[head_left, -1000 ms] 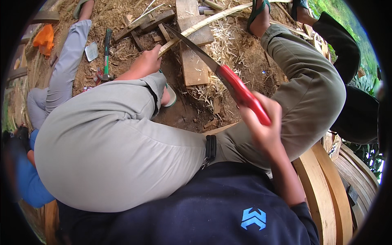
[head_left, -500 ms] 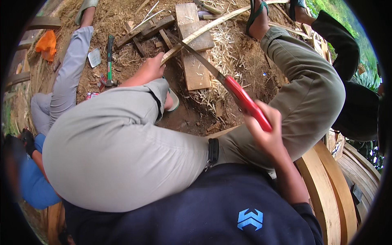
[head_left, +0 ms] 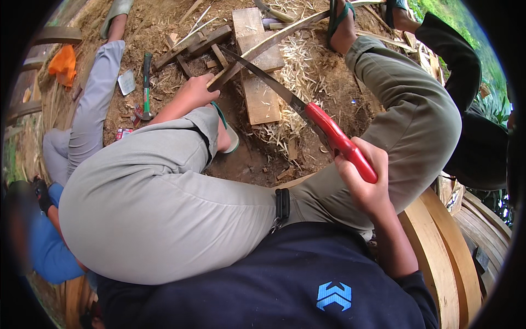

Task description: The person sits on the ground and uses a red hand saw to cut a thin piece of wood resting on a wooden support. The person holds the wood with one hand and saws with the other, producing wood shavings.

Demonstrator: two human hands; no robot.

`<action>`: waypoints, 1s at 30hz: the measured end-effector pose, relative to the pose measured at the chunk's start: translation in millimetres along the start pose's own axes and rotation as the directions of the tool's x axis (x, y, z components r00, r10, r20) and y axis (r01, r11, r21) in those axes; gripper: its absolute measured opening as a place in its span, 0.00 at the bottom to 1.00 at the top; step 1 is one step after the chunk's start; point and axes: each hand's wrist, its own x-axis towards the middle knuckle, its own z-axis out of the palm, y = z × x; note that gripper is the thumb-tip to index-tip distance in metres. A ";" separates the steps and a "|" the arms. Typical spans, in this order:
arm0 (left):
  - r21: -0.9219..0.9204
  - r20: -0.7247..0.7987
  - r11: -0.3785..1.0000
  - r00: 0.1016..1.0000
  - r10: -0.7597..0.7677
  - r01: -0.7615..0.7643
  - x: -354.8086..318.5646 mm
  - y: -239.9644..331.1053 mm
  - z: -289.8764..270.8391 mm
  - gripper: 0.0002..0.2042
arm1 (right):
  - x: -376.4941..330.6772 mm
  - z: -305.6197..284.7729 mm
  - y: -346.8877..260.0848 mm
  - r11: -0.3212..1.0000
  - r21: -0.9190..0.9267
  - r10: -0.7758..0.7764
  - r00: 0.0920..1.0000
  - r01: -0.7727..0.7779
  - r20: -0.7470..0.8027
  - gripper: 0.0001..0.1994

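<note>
My right hand (head_left: 368, 174) is wrapped round the red handle of a folding saw (head_left: 341, 141) with a long, narrow, dark blade. No teeth can be made out. The blade slants up to the left and crosses a long curved strip of wood (head_left: 267, 45); whether the two touch, I cannot tell. Beside my left knee, my left hand (head_left: 196, 91) is closed round the near end of that strip. Farther along, the strip passes over a wood block (head_left: 262, 56), which lies across a longer plank (head_left: 262, 104). The strip's far end runs toward the sandalled foot at upper right.
Shavings (head_left: 309, 71) cover the ground around the plank. A green-and-black hammer (head_left: 147, 88) and dark wood offcuts (head_left: 211, 39) lie left of it. An orange cloth (head_left: 63, 64) is farther left. Curved timber (head_left: 438, 257) lies at lower right. Another person's leg (head_left: 90, 98) stretches along the left.
The strip has turned, showing a darker face than before. My left hand has shifted slightly left and down. My right hand and the saw handle have moved down and right.
</note>
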 end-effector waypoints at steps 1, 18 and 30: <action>0.141 -0.089 0.990 0.996 0.014 -0.001 -4.5 4.9 -2.7 0.25 | 0.3 2.4 -0.2 1.000 0.008 -0.028 1.000 0.028 -0.005 0.07; 0.101 -0.043 0.994 0.998 -0.045 0.049 -17.2 25.9 -5.5 0.18 | -9.4 4.3 5.1 0.997 -0.066 -0.041 0.998 0.044 0.052 0.04; 0.013 -0.013 0.999 0.999 -0.038 0.038 -10.2 23.2 -3.0 0.15 | -19.8 -4.5 22.8 0.998 -0.021 0.052 0.999 -0.052 -0.010 0.05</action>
